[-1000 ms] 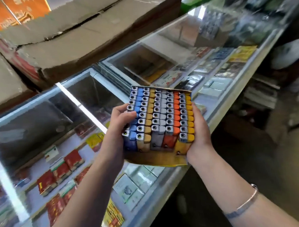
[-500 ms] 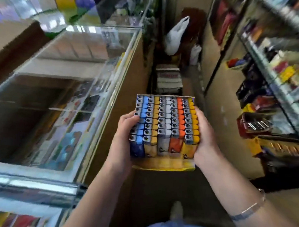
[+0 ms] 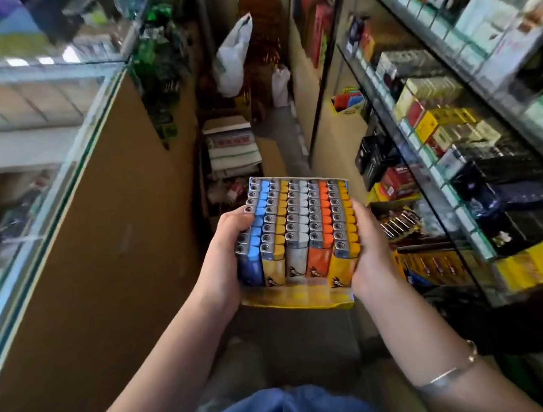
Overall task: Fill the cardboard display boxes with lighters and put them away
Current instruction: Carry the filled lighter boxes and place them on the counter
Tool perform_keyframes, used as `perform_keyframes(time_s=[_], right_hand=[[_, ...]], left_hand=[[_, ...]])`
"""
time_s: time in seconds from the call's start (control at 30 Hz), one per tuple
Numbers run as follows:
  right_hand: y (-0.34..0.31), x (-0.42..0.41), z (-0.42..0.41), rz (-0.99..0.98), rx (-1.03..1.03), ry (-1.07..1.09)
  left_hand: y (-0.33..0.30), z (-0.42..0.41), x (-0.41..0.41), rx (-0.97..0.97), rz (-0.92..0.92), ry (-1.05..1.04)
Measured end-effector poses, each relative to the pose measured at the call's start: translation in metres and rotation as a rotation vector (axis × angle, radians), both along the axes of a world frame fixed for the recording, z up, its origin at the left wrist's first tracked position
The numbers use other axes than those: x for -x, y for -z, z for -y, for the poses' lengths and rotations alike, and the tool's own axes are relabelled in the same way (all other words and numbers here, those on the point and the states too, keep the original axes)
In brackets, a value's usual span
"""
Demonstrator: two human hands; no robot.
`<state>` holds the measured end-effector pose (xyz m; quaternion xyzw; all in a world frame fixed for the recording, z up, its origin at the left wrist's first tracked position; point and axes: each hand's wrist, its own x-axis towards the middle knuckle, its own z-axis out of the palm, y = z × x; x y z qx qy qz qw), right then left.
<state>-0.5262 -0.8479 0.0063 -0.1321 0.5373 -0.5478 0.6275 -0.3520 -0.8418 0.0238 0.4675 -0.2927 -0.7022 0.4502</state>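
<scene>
A glass display counter (image 3: 74,127) is running along beyond the left hand (image 3: 223,264), and shelves of cigarette packs (image 3: 441,130) are standing past the right hand (image 3: 370,257). Between both hands, a cardboard display box (image 3: 296,299) is being gripped by its sides, fingers curling round it. Lighters (image 3: 296,223) are filling it in coloured rows.

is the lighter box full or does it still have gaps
Full: the display box shows five unbroken rows of lighters, no gaps visible, held between the left hand and right hand.
</scene>
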Motion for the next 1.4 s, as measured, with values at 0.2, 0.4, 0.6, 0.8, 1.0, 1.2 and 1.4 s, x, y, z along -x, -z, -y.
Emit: perform_keyframes(time_s=[0.2, 0.4, 0.6, 0.8, 1.0, 1.2, 1.4], right_hand=[[0.009, 0.013, 0.084, -0.039, 0.018, 0.03], [0.003, 0.017, 0.196, -0.07, 0.054, 0.077], [0.001, 0.032, 0.291, -0.112, 0.104, 0.134], [0.013, 0.077, 0.357, -0.122, 0.048, 0.222], [0.02, 0.134, 0.429, -0.171, 0.058, 0.101], [0.044, 0.166, 0.493, -0.12, -0.039, 0.021], [0.078, 0.178, 0.541, 0.011, -0.129, -0.018]], left_hand=[[0.009, 0.095, 0.013, -0.017, 0.014, 0.05], [0.005, 0.22, 0.018, -0.022, 0.026, 0.115], [0.002, 0.333, 0.035, -0.082, 0.02, 0.17], [0.019, 0.409, 0.083, -0.211, -0.035, 0.217], [0.034, 0.474, 0.137, -0.222, -0.05, 0.173], [0.052, 0.528, 0.167, -0.209, -0.032, 0.105], [0.089, 0.584, 0.181, -0.223, 0.002, 0.134]])
